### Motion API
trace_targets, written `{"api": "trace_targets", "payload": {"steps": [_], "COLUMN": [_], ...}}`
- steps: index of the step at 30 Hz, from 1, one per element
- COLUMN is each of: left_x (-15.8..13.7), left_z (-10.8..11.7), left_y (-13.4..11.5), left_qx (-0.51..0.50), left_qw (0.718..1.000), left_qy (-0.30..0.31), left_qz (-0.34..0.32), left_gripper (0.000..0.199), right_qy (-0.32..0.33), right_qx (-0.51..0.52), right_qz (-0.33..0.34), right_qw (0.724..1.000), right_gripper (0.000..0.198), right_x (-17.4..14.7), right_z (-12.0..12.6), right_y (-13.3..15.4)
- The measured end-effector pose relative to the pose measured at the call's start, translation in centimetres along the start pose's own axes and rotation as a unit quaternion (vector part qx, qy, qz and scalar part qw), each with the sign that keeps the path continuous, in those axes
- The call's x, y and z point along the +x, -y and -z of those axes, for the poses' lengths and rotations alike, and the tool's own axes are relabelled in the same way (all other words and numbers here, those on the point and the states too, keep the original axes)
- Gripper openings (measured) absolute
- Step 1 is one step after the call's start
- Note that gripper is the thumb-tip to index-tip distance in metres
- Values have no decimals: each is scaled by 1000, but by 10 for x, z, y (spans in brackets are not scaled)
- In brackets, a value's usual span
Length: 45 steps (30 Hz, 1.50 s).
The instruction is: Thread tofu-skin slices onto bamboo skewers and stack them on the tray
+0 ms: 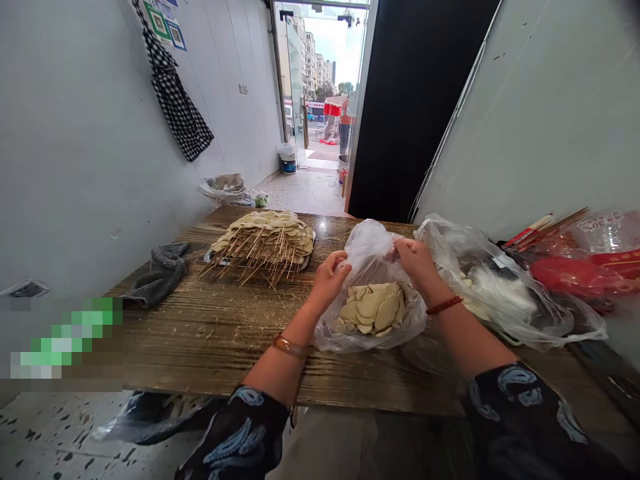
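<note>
Left hand and right hand pinch plastic bag on wooden table, apparently to spread it; beige slices inside, right of skewered slices, stacked sticks nearward, probably for easy grabbing.

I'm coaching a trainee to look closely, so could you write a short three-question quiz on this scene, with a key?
1. True or false: the left hand and the right hand both hold the see-through plastic bag that has pale slices in it.

2. Which of these lies on the metal tray?
A) a gray cloth
B) a red bag
C) a pile of skewers

3. Fill in the blank: the checked cloth hangs against the ____.

Key:
1. True.
2. C, the pile of skewers.
3. Wall.
</note>
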<state>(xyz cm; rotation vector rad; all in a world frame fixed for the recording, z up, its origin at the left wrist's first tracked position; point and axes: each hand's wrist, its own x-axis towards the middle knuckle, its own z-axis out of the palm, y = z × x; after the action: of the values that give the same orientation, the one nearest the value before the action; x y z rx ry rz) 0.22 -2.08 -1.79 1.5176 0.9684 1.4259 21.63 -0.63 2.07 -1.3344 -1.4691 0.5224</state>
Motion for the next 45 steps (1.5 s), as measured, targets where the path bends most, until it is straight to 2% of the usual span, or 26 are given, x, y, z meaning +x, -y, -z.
{"api": "trace_targets", "payload": {"steps": [4,7,10,13,17,20,23,26,29,33,35,37,41,43,45], "left_x": [0,-2,-3,-3,-3,-3,-3,-1,2,-13,-33,-56,-91,-99,-101], "left_z": [1,1,0,-1,-1,-1,0,0,0,1,4,8,18,23,27], "left_y": [0,5,12,19,20,20,23,27,22,0,-10,-13,-1,7,12], "left_qx": [86,183,235,260,281,289,290,283,300,376,410,447,508,511,505], "left_qw": [995,979,967,961,956,952,951,953,947,916,895,874,847,847,851], "left_qy": [-14,1,42,47,35,38,45,58,66,73,96,120,120,109,101], "left_qz": [-48,-90,-86,-78,-84,-93,-95,-91,-90,-118,-147,-147,-102,-96,-104], "left_gripper": [44,49,48,48,51,55,57,57,59,67,75,82,94,95,94], "right_qy": [-28,-19,3,-2,-9,41,98,141,150,149,157,165,156,137,90], "right_qx": [-25,-74,-119,-147,-212,-250,-302,-364,-391,-387,-380,-369,-323,-275,-241], "right_qz": [9,14,25,50,138,173,136,84,78,92,106,121,135,143,145], "right_qw": [999,997,993,988,967,952,938,917,905,905,905,907,924,941,955], "right_gripper": [49,43,33,43,49,56,70,61,54,50,50,50,47,43,41], "right_x": [10,9,0,-16,-60,-109,-158,-192,-205,-209,-213,-219,-227,-223,-214], "right_z": [1,2,7,18,30,28,23,20,20,25,24,20,16,22,37], "right_y": [-6,-17,-22,-15,4,4,-10,-22,-22,-9,-2,3,5,-2,-15]}}
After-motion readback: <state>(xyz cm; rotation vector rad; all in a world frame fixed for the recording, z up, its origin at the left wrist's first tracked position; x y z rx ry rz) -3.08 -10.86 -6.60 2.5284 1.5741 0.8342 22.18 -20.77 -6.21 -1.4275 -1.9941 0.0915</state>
